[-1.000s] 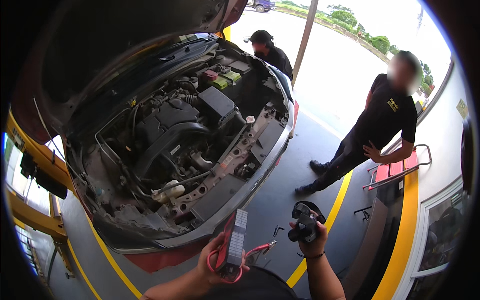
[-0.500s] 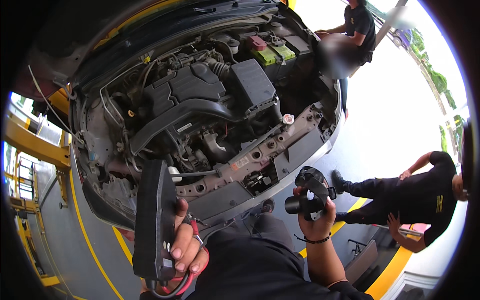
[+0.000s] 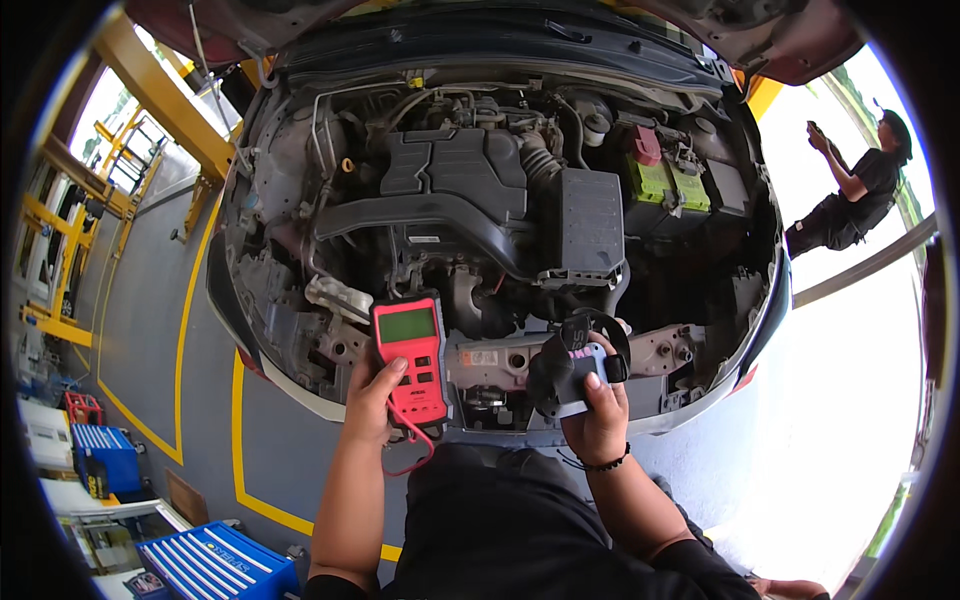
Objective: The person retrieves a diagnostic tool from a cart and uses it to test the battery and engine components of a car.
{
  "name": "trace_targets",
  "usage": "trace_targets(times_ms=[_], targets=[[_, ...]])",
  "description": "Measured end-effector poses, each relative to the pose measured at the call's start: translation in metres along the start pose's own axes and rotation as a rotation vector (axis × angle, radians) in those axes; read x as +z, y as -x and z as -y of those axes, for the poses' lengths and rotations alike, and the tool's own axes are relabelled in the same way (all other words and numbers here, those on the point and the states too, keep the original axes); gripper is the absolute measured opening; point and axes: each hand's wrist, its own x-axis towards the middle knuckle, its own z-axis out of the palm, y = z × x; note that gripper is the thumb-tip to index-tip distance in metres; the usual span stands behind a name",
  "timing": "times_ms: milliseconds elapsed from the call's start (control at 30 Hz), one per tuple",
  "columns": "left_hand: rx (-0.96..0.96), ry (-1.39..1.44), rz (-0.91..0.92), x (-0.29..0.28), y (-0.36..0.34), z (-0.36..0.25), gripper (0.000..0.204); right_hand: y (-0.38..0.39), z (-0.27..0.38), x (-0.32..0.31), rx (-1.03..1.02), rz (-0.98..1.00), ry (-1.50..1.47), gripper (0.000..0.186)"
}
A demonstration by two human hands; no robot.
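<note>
My left hand (image 3: pixel 374 398) is closed round a red battery tester (image 3: pixel 411 345) with a black edge and a greenish screen, its thumb lying by the buttons. A red lead (image 3: pixel 418 452) loops from the tester's lower end. My right hand (image 3: pixel 600 405) grips a headlamp-like device (image 3: pixel 572 378) with a black strap and a grey box, its thumb on the box. Both things are held up over the front edge of a car's open engine bay (image 3: pixel 470 240). A green-topped car battery (image 3: pixel 668 186) with a red terminal cover sits at the far right of the bay.
A black engine cover (image 3: pixel 455 170) and air filter box (image 3: pixel 590 225) fill the bay's middle. A person (image 3: pixel 855 190) stands beyond the car at right. Blue tool cabinets (image 3: pixel 220 565) and yellow lift parts (image 3: pixel 165 95) stand at left.
My view has turned, putting the car more squarely ahead. The tester's screen side now faces me instead of its dark side. The strapped device in my right hand has turned, showing its grey box.
</note>
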Motion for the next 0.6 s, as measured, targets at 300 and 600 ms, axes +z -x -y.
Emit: trace_targets(times_ms=[300,600], targets=[[-0.007,-0.654,0.445,0.013,-0.037,0.057,0.082,-0.020,0.019,-0.020,-0.004,0.055,-0.089,0.053],[-0.299,-1.290,0.697,0.062,-0.066,0.073,0.067,-0.017,0.023,-0.049,-0.065,0.016,-0.106,0.044]])
